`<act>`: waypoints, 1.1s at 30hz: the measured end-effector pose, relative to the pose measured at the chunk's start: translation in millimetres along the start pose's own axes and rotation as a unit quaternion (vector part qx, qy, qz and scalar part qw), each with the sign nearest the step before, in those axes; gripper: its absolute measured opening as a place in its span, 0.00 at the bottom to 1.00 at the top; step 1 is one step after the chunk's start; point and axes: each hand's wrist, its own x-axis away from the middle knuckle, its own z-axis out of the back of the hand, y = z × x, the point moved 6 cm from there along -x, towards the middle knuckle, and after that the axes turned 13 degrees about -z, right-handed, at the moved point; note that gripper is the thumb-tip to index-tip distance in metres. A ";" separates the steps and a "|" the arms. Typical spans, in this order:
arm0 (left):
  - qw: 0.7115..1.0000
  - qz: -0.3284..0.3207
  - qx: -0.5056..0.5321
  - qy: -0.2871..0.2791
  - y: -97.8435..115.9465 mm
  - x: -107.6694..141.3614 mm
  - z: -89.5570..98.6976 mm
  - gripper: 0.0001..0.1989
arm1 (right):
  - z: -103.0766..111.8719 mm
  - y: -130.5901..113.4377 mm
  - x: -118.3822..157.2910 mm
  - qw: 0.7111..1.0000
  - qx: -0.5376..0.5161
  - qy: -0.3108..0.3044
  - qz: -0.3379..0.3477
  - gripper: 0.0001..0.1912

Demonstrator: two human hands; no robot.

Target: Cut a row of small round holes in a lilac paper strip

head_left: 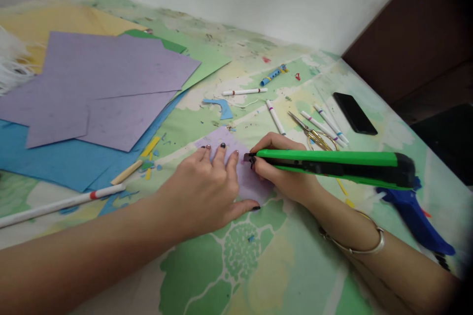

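Observation:
A small sheet of purple foam or paper (247, 177) lies flat on the patterned tablecloth in front of me. Across its left part my left hand (207, 184) is spread, fingers apart, pressing it down. My right hand (283, 167) grips a green and black utility knife (332, 165) near the blade end, like a pen. The short blade tip touches or hovers just over the purple sheet, right of my left fingers; I cannot tell which. The knife's long body points off to the right above my wrist.
Large purple sheets (111, 69) over blue, green and yellow ones cover the left. Scissors (314, 133), several white markers (275, 117), a black phone (354, 113) and a blue glue gun (417, 221) lie right. A wooden stick (126, 172) and scraps sit left of my hand.

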 end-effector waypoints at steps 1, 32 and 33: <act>1.000 0.000 0.003 -0.006 -0.3 -0.5 -0.5 0.42 | -0.1 -1.1 0.0 1.000 0.007 0.004 0.006 0.04; 0.945 0.246 0.214 -0.008 -45.6 22.2 -26.6 0.49 | -2.1 15.2 -3.5 0.991 -0.124 -0.017 -0.057 0.11; 0.935 0.269 0.229 -0.010 -50.0 24.4 -29.0 0.53 | -4.8 12.5 -2.7 0.988 -0.139 -0.023 -0.059 0.11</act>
